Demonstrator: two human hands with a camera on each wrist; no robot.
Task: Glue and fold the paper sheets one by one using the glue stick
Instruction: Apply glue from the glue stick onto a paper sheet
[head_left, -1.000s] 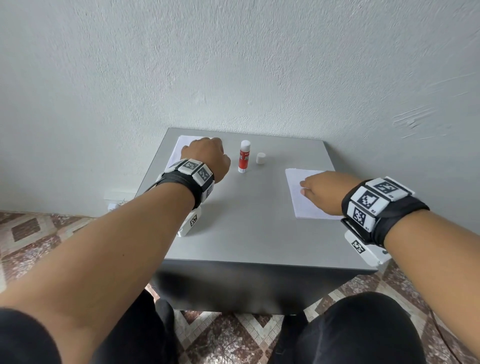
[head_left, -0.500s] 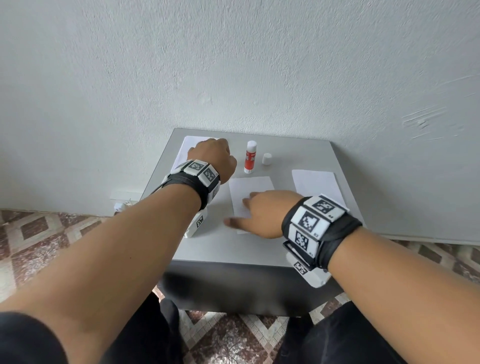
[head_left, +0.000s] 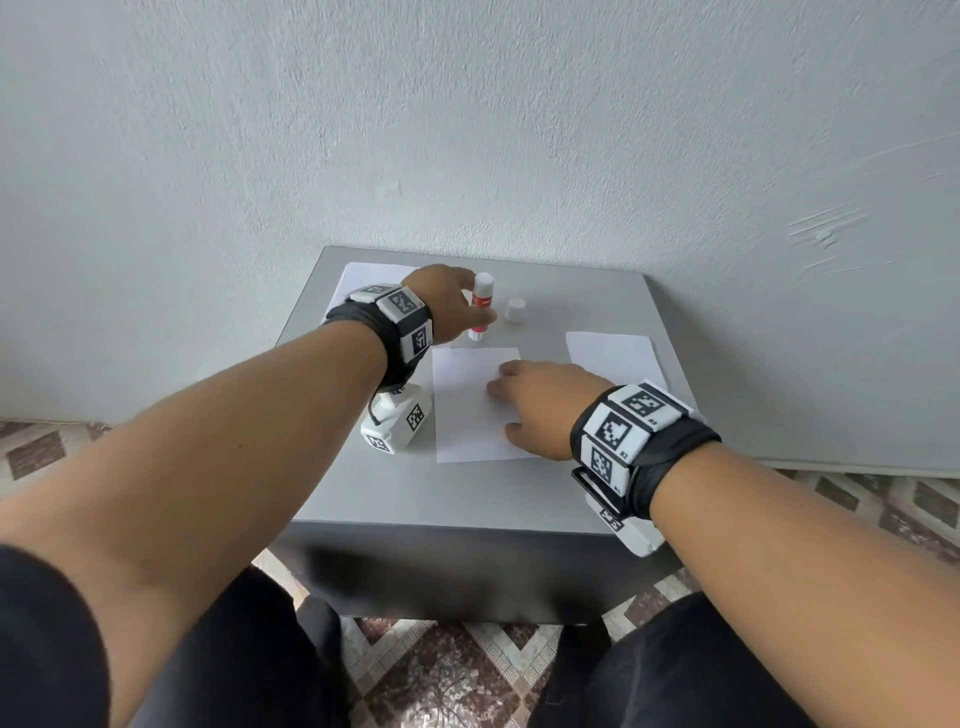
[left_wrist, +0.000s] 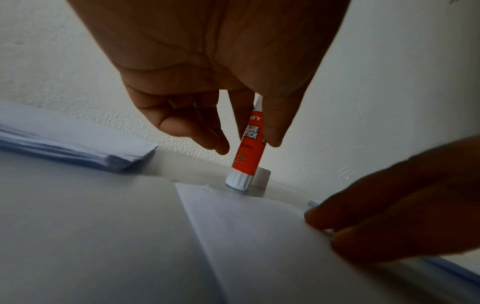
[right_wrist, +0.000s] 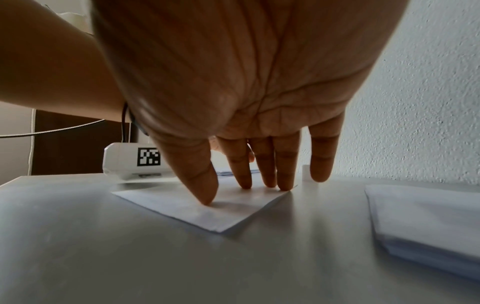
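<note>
An uncapped red and white glue stick (head_left: 482, 303) (left_wrist: 248, 152) stands upright at the back of the grey table (head_left: 467, 499). My left hand (head_left: 465, 312) (left_wrist: 249, 144) reaches over it, thumb on one side and fingers on the other, pinching the tube. A single white sheet (head_left: 462, 415) (right_wrist: 207, 214) lies flat in the middle of the table. My right hand (head_left: 524, 405) (right_wrist: 246, 183) presses on it with straight, spread fingers. The right hand's fingertips (left_wrist: 345, 242) also show in the left wrist view.
The white cap (head_left: 516, 310) stands just right of the glue stick. One paper stack (head_left: 613, 353) (right_wrist: 428, 222) lies at the right, another stack (head_left: 369, 275) (left_wrist: 64, 142) at the back left. A wall runs directly behind the table; tiled floor surrounds it.
My right hand slid one sheet from the right stack to the middle of the table. My left hand left the back-left stack and moved right onto the glue stick.
</note>
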